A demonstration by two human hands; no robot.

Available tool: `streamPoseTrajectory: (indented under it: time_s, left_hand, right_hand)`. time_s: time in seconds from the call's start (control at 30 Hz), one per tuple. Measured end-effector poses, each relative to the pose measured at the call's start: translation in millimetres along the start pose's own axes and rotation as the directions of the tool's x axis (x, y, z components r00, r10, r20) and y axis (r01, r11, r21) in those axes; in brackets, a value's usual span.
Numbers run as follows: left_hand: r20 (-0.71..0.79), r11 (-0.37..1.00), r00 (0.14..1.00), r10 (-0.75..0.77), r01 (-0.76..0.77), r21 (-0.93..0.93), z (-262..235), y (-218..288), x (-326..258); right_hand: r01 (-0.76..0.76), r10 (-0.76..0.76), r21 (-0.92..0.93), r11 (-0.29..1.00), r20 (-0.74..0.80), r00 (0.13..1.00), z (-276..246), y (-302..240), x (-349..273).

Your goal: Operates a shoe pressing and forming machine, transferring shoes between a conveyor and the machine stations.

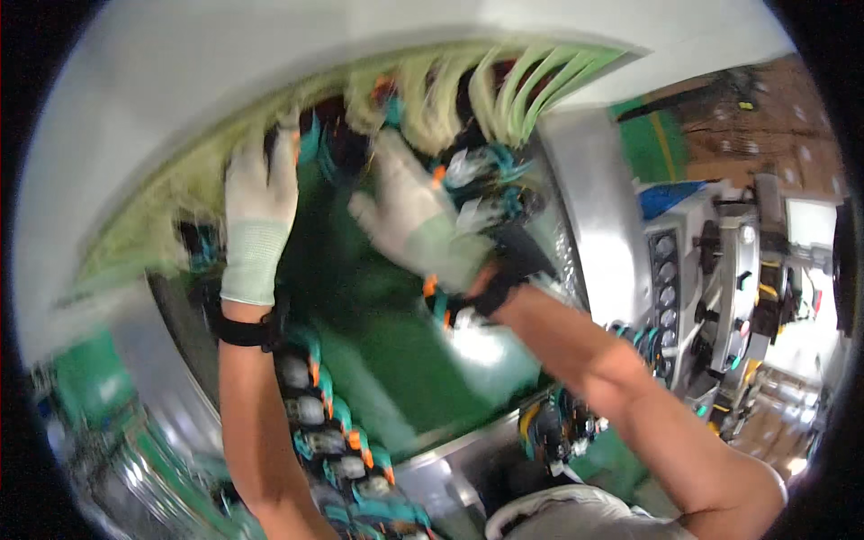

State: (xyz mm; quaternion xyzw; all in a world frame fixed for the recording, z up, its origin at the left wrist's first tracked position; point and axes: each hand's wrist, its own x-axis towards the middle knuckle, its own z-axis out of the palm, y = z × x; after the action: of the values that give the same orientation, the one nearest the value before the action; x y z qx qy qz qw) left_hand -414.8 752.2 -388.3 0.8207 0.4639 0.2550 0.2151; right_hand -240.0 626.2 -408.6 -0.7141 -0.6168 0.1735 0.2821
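The person's bare right forearm [576,351] slants over a green surface [396,351]. At the pale strip curtain [423,103], blurred black-and-teal parts [310,141] sit between the gloved left hand [261,193], fingers slightly parted, and right hand [405,202], thumb spread; whether either grips, I can't tell.

Off-white on the left glove [260,187] and right glove [403,200], turning pale mint at the cuffs [251,261]. Black on the wristbands [241,333]. Pale yellowish green, in stripes, along the curtain [560,81]. Deep green across the work surface [378,369], with white glare. Black, grey, teal and orange on the parts [310,412]. Silvery grey on the rail [616,216], whitish grey on the hood [216,67]. Green with a yellow stripe on the floor [641,153]; brown on the boxes [756,135]; blue on the sheet [668,200].
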Motion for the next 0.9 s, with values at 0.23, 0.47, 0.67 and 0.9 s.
streamPoseTrajectory:
  time_s: [0.23, 0.47, 0.67, 0.9]
  left_hand:
    - [-0.090, 0.864, 0.864, -0.495, 0.479, -0.158, -122, 35, -294]
    - [0.366, 0.491, 0.385, -0.848, 0.830, 0.265, -125, 41, -570]
    - [0.321, -0.115, 0.140, -0.937, 0.744, -0.658, -59, 48, -505]
    - [0.262, -0.139, 0.121, -0.958, 0.601, -0.787, -35, 21, -392]
  right_hand:
    - [-0.476, 0.183, 0.523, 0.707, 0.516, 0.837, -65, -62, -212]
    - [-0.972, 0.111, 0.191, -0.134, 0.978, 0.177, 39, -97, -394]
    - [-0.935, 0.245, 0.149, -0.323, 0.967, 0.070, 114, -133, -370]
    - [-0.831, 0.337, 0.530, -0.170, 0.824, 0.456, 103, -122, -263]
